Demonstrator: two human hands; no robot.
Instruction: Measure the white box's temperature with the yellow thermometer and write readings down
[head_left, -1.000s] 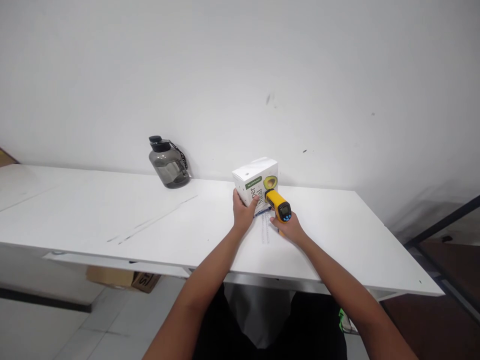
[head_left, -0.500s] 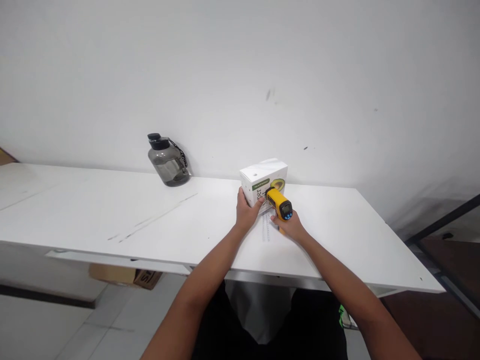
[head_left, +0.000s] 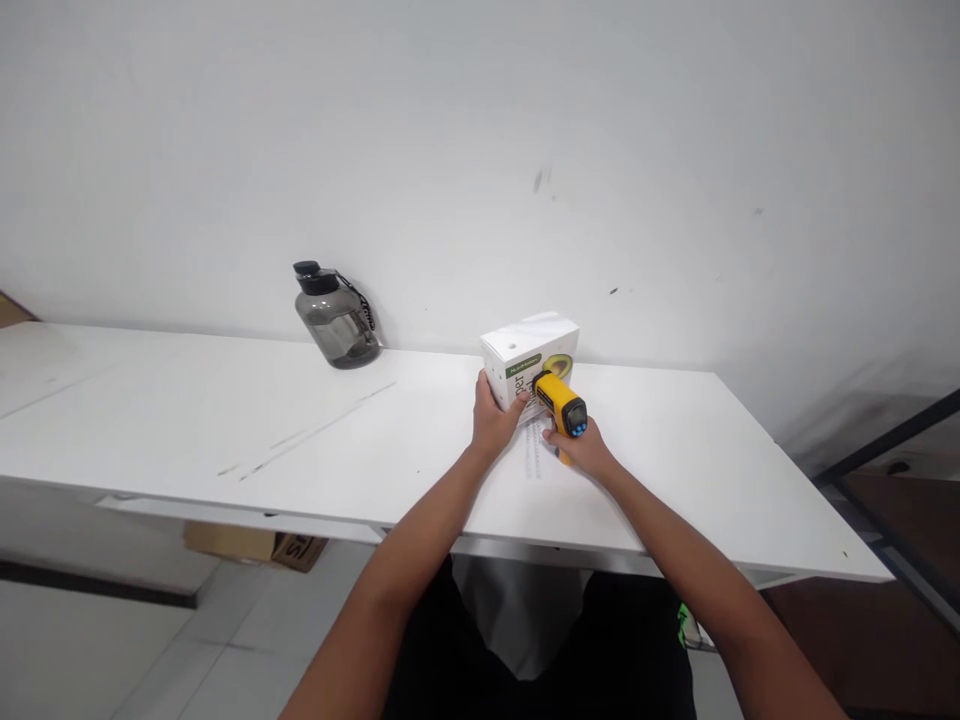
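A white carton (head_left: pixel 517 345) with a green label and an avocado picture stands on the white table, near the wall. My left hand (head_left: pixel 495 418) grips its left lower side, thumb on the front face. In my right hand (head_left: pixel 583 448) is a yellow and black infrared thermometer (head_left: pixel 556 395), held by its handle. Its nose points at the carton's front, close to my left thumb; whether it touches the carton I cannot tell. The small screen and blue buttons face me. Part of the front print is hidden behind the thermometer.
A grey see-through water bottle (head_left: pixel 337 325) with a black cap and strap stands by the wall at left. The white table (head_left: pixel 187 410) runs along the wall. Below it lies a cardboard box (head_left: pixel 232 541). A dark metal frame (head_left: pixel 892 440) is at the right.
The camera view has shifted very slightly. Both hands keep their hold on the carton and the thermometer, with hardly any movement.
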